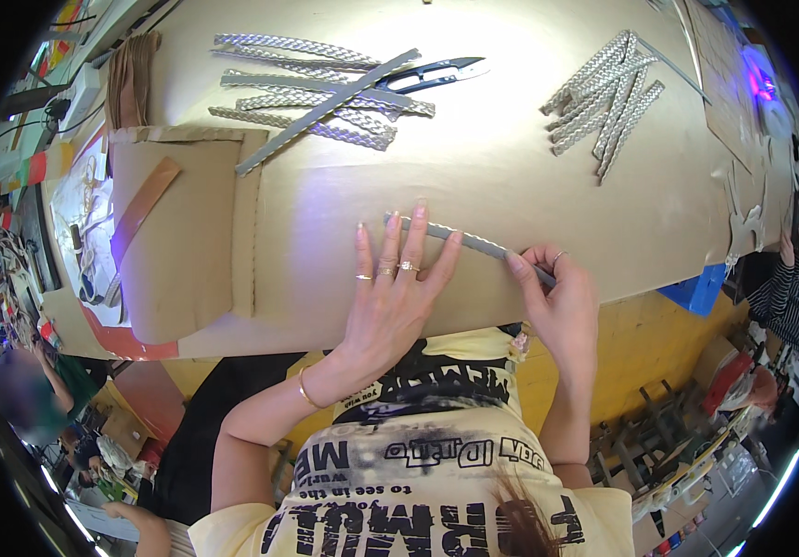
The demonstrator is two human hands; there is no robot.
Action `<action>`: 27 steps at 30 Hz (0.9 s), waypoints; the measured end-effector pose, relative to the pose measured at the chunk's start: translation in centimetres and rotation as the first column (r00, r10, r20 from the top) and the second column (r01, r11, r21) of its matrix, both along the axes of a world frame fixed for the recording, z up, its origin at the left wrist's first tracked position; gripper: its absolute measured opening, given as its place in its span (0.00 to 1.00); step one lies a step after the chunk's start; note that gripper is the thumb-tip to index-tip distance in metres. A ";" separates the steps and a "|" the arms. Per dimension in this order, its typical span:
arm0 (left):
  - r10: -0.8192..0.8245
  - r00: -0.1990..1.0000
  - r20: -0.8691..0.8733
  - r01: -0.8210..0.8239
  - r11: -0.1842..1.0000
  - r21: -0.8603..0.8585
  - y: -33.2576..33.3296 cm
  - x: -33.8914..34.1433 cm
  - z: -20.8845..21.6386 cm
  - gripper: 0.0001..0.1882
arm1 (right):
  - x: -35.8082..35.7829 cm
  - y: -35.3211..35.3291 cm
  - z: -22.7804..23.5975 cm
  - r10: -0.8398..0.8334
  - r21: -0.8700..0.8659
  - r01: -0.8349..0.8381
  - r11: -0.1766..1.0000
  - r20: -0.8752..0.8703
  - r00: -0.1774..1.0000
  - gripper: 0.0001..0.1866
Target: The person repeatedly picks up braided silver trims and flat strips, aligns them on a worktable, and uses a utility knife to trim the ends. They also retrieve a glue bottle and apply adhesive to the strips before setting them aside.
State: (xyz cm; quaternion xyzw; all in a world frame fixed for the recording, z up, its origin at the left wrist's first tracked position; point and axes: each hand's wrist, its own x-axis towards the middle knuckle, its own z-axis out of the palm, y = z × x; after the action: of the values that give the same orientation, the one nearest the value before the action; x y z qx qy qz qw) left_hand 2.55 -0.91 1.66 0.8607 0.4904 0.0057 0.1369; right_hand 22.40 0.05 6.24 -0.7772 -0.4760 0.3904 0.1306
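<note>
Between your hands runs a narrow grey strip [485, 244], one end beneath the outspread fingers of your left hand [397, 302], the other pinched by your right hand [564, 302]. Beyond your left lie braided strips [274, 102] and black snips [448, 67]; beyond your right, another braided bunch [594, 93].

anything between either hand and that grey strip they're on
Nothing visible: the left hand rests over one end of the grey strip, and the right hand pinches it toward the other. The black snips lie apart from it.
</note>
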 end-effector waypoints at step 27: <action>-0.120 0.992 0.027 0.122 0.987 -0.108 0.0 2.5 1.9 0.34 | -1.3 -1.3 -0.7 0.096 0.227 -0.168 0.959 0.297 0.950 0.10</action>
State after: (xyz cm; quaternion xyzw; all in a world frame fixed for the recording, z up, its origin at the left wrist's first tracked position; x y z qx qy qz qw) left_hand 5.05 -0.90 3.51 0.8800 0.4353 -0.0206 0.1889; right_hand 21.13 -1.28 5.51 -0.7683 -0.5865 0.2200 0.1313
